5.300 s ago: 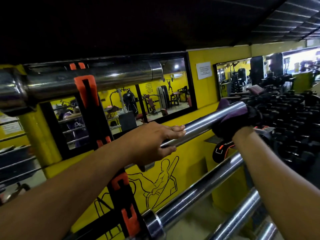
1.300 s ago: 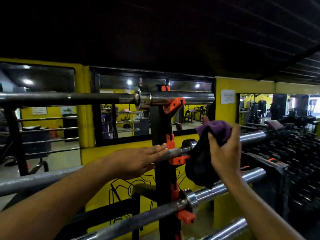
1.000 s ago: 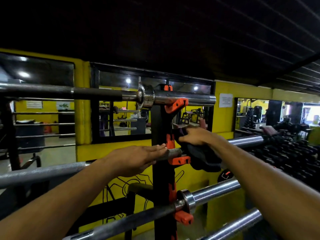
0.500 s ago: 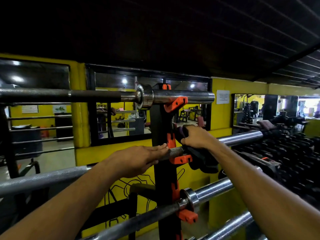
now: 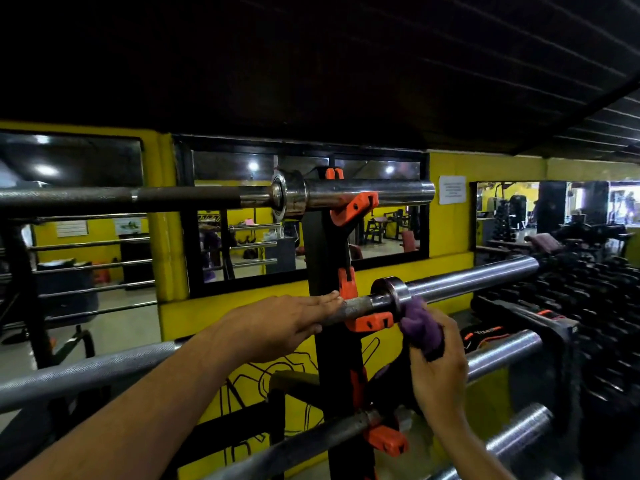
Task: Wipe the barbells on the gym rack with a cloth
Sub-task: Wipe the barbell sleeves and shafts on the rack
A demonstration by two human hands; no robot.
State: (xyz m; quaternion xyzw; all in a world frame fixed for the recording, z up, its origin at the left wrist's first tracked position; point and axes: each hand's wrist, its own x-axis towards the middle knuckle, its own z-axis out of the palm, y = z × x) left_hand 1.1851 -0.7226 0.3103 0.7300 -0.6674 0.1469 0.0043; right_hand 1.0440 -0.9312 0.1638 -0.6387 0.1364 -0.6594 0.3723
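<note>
My left hand (image 5: pixel 277 325) lies flat with straight fingers on the knurled shaft of the middle barbell (image 5: pixel 464 279), fingertips reaching the black rack upright (image 5: pixel 323 258). My right hand (image 5: pixel 438 372) has its fingers curled round a bunched purple cloth (image 5: pixel 420 327), which is pushed up against the underside of that barbell's collar, just right of the orange hook (image 5: pixel 369 320) carrying the bar.

The middle barbell runs nearly level, its long axis going from lower left to upper right, with the chrome sleeve end pointing right toward the dumbbell racks (image 5: pixel 588 306). Above it the top barbell (image 5: pixel 214 197) lies horizontal on its own orange hook, sleeve end also pointing right. Below my hands the lower barbell (image 5: pixel 502 351) slopes the same way as the middle one, and another chrome sleeve (image 5: pixel 519 427) shows beneath that.

Behind the rack stands a yellow wall (image 5: pixel 446 230) with framed mirrors (image 5: pixel 381 233) and a white notice (image 5: pixel 452 189).
</note>
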